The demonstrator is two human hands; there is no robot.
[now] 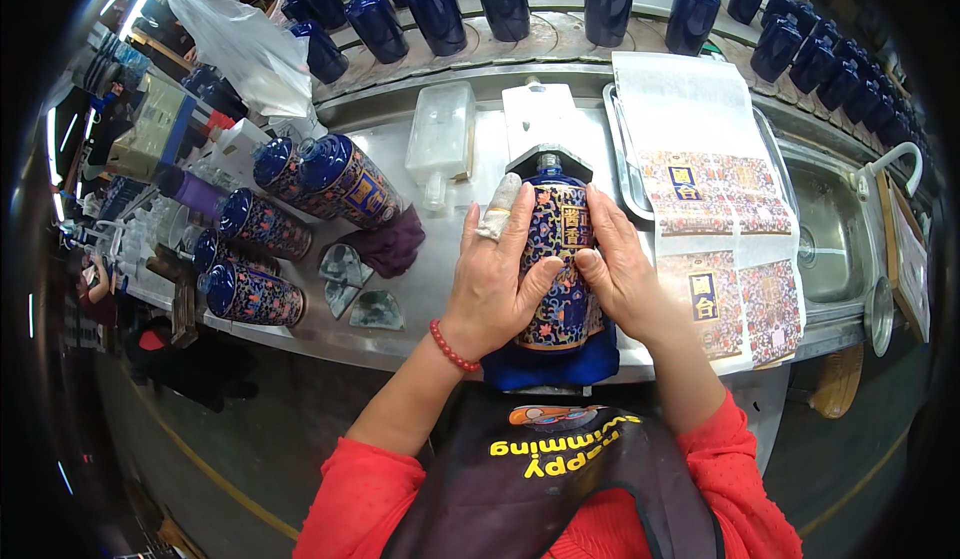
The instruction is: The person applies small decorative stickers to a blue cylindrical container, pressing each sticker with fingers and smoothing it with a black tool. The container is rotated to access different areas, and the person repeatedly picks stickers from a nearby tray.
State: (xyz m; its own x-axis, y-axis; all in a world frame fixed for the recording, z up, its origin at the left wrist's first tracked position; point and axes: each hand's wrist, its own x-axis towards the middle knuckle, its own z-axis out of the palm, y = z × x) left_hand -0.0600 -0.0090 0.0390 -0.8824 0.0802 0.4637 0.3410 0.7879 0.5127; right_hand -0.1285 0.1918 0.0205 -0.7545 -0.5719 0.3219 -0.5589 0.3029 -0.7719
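Note:
A dark blue bottle (556, 269) with a floral wrap lies on its back in front of me, its neck pointing away. My left hand (492, 264) presses along its left side, the thumb on the front; one of its fingers wears a whitish cover. Against the right side rests my right hand (622, 269), its thumb also on the front. Both hands clasp the bottle between them. Its neck end meets a dark angled rest (545, 151) on a white block. Under the base is a blue cloth (560, 366).
Sheets of floral decals (712, 259) lie on a metal tray at right, beside a sink (835, 234). Several decorated bottles (350, 181), a purple cloth (390, 244) and dark flat scrapers (377, 309) are at left. Behind, plain blue bottles (501, 1) line a conveyor.

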